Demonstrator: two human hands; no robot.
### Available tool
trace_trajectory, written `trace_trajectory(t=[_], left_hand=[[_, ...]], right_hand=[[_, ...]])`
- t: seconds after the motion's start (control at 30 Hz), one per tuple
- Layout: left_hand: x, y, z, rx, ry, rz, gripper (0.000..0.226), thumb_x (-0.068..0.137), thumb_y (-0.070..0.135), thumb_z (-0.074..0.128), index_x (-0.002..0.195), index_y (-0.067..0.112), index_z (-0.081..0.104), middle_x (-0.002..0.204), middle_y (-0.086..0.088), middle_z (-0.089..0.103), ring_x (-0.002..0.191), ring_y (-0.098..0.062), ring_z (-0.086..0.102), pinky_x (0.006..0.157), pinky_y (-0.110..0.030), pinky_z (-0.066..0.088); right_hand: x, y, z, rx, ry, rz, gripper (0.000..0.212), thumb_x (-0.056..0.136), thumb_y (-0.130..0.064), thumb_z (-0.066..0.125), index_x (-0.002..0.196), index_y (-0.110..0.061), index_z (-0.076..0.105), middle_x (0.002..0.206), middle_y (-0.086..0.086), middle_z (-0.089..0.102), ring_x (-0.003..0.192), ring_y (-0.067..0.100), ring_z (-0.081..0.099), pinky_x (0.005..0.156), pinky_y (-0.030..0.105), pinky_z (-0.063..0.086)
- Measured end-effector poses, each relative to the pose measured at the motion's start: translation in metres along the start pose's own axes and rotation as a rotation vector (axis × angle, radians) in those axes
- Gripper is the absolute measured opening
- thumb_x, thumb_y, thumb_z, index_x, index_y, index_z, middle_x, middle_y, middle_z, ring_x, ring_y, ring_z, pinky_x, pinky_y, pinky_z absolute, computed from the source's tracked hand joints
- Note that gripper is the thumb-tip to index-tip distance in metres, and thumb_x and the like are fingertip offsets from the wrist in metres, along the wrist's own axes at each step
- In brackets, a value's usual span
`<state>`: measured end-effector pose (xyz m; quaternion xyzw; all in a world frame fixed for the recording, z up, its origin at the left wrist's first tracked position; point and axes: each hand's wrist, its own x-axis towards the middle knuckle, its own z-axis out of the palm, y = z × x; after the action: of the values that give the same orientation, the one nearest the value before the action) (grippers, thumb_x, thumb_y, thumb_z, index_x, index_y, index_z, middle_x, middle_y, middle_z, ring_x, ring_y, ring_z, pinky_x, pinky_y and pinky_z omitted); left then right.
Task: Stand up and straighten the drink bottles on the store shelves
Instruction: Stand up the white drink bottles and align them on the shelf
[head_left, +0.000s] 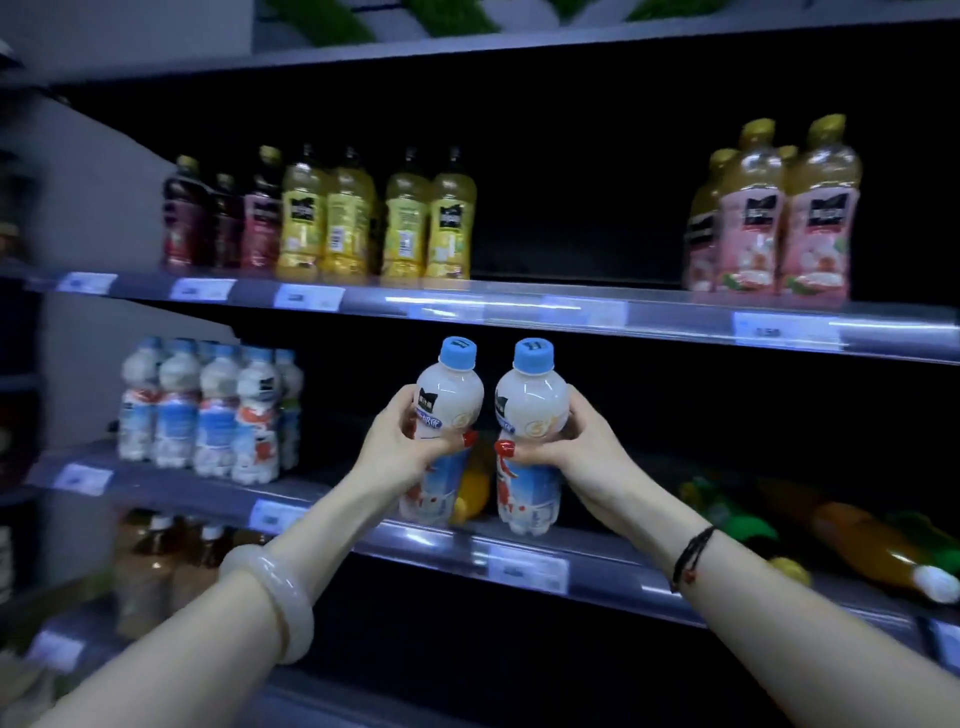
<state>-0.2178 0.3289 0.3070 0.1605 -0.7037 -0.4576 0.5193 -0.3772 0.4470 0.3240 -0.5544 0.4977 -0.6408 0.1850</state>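
Observation:
Two white milky drink bottles with blue caps are upright side by side over the front of the middle shelf (613, 571). My left hand (402, 441) grips the left bottle (448, 387) round its waist. My right hand (563, 441) grips the right bottle (530, 395) the same way. Whether their bases touch the shelf I cannot tell. A yellow bottle (475, 488) lies on its side just behind them. At the right of this shelf several orange and green bottles (862, 545) lie toppled.
A standing group of the same white bottles (213, 410) fills the shelf's left end. The shelf above holds dark red and yellow juice bottles (322, 218) at the left and pink-labelled ones (779, 218) at the right. Brown bottles (156, 566) stand on the shelf below.

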Motion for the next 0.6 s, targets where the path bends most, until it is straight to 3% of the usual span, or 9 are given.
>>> trace_trajectory(t=[0.13, 0.23, 0.3, 0.4, 0.5, 0.6], left_hand=[[0.024, -0.023, -0.076, 0.047, -0.045, 0.015, 0.045, 0.056, 0.012, 0.072, 0.099, 0.019, 0.058, 0.09, -0.002, 0.068, 0.079, -0.008, 0.061, 0.075, -0.025, 0.05], [0.048, -0.048, -0.128, 0.047, -0.029, -0.008, 0.052, 0.058, 0.015, 0.077, 0.106, 0.019, 0.058, 0.095, -0.001, 0.07, 0.084, -0.01, 0.063, 0.079, -0.029, 0.052], [0.065, -0.065, -0.153, 0.048, -0.023, -0.031, 0.055, 0.059, 0.013, 0.083, 0.108, 0.02, 0.059, 0.101, -0.003, 0.071, 0.091, -0.016, 0.066, 0.079, -0.033, 0.053], [0.087, -0.089, -0.17, 0.051, -0.028, -0.059, 0.041, 0.067, 0.008, 0.081, 0.098, 0.025, 0.06, 0.096, -0.002, 0.072, 0.087, -0.019, 0.067, 0.065, -0.03, 0.048], [0.105, -0.109, -0.172, 0.035, -0.03, -0.082, 0.037, 0.071, 0.005, 0.077, 0.092, 0.028, 0.057, 0.091, 0.004, 0.07, 0.082, -0.011, 0.065, 0.063, -0.025, 0.047], [0.125, -0.12, -0.171, 0.023, -0.001, -0.099, 0.036, 0.072, 0.005, 0.076, 0.098, 0.019, 0.056, 0.093, 0.003, 0.068, 0.08, -0.006, 0.062, 0.065, -0.023, 0.048]], right_hand=[[0.04, 0.016, 0.077, 0.011, -0.003, -0.013, 0.054, 0.063, 0.002, 0.082, 0.108, -0.017, 0.059, 0.096, 0.0, 0.07, 0.089, 0.013, 0.067, 0.081, 0.033, 0.057], [0.074, 0.037, 0.128, 0.057, 0.069, -0.002, 0.051, 0.066, 0.001, 0.081, 0.105, -0.022, 0.059, 0.098, -0.001, 0.07, 0.09, 0.013, 0.067, 0.079, 0.029, 0.054], [0.095, 0.056, 0.155, 0.071, 0.111, 0.033, 0.054, 0.065, 0.0, 0.082, 0.11, -0.019, 0.059, 0.103, 0.002, 0.071, 0.096, 0.017, 0.068, 0.084, 0.033, 0.055], [0.119, 0.087, 0.184, 0.06, 0.17, 0.084, 0.056, 0.066, -0.002, 0.083, 0.114, -0.017, 0.057, 0.108, 0.005, 0.071, 0.101, 0.02, 0.067, 0.091, 0.041, 0.054], [0.135, 0.109, 0.2, 0.037, 0.225, 0.122, 0.051, 0.068, -0.002, 0.082, 0.11, -0.018, 0.057, 0.108, 0.005, 0.07, 0.098, 0.017, 0.067, 0.085, 0.033, 0.055], [0.151, 0.121, 0.209, 0.038, 0.249, 0.146, 0.052, 0.068, -0.003, 0.082, 0.111, -0.014, 0.057, 0.103, 0.004, 0.071, 0.089, 0.01, 0.067, 0.073, 0.021, 0.055]])
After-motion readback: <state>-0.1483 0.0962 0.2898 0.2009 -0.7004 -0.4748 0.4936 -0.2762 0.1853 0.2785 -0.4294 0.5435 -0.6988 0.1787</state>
